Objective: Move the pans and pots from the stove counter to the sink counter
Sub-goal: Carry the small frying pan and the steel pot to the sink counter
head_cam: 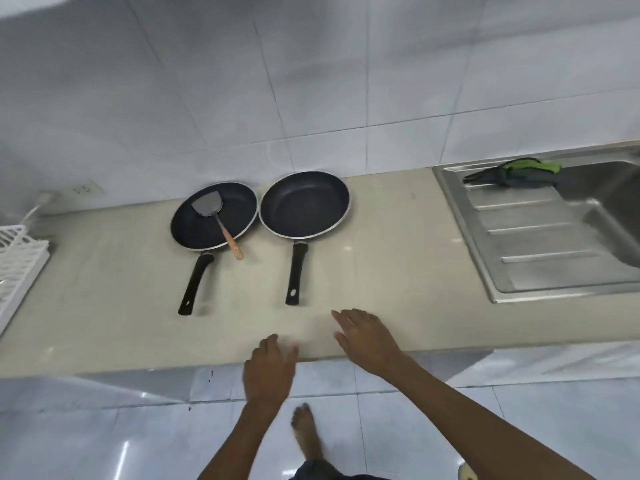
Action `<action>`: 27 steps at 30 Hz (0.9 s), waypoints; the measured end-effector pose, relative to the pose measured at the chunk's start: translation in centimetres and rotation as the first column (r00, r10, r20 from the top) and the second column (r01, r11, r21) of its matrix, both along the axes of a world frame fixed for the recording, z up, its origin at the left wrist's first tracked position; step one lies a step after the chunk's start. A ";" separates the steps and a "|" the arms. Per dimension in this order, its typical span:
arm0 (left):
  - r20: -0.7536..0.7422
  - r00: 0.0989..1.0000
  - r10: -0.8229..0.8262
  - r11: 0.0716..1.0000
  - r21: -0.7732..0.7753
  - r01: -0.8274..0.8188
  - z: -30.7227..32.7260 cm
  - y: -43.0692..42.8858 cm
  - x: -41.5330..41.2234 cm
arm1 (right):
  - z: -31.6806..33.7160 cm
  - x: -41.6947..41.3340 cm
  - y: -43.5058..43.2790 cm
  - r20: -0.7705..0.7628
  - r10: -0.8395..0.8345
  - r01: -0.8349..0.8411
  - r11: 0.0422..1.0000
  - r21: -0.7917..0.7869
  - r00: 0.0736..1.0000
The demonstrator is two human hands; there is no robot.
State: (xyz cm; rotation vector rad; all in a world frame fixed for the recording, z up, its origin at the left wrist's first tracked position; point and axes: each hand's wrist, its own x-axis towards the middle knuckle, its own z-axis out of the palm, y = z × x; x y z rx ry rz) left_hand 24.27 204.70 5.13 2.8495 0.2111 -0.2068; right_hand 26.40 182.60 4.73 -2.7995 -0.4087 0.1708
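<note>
Two black frying pans lie side by side on the beige counter [398, 271], handles pointing toward me. The left pan [204, 226] holds a metal spatula [216, 216] with a wooden grip. The right pan [304, 206] is empty, and its black handle [296, 277] ends just beyond my hands. My left hand [268, 370] hovers over the counter's front edge, fingers loosely apart and blurred. My right hand [367, 336] is flat above the counter, fingers spread, a little right of the right pan's handle. Neither hand holds anything.
A steel sink [540, 237] with a ribbed drainboard is set into the counter at the right, with a green and dark cloth [512, 174] on its back rim. A white dish rack [17, 268] stands at the far left. A bare foot [306, 434] shows on the tiled floor.
</note>
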 end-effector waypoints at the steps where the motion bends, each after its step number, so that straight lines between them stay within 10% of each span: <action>1: 0.011 0.995 -0.102 0.994 0.025 0.102 -0.2 -2.7 -1.2 | -0.1 -1.5 -1.8 0.050 0.014 -0.011 0.999 -0.048 0.999; 10: 0.005 0.679 -0.734 0.675 0.119 0.729 0.2 -27.5 -4.9 | 2.6 -15.5 -22.9 0.093 -0.396 0.407 0.884 -0.228 0.913; 20: 0.143 0.134 -0.981 0.154 0.141 0.978 4.4 -57.3 -11.5 | 4.9 -30.2 -43.7 0.129 -0.889 0.897 0.424 -0.128 0.439; 27: 0.156 -0.046 -0.987 -0.034 0.077 0.996 3.7 -77.7 -16.7 | 4.3 -37.2 -60.4 0.121 -0.973 0.973 0.176 -0.151 0.194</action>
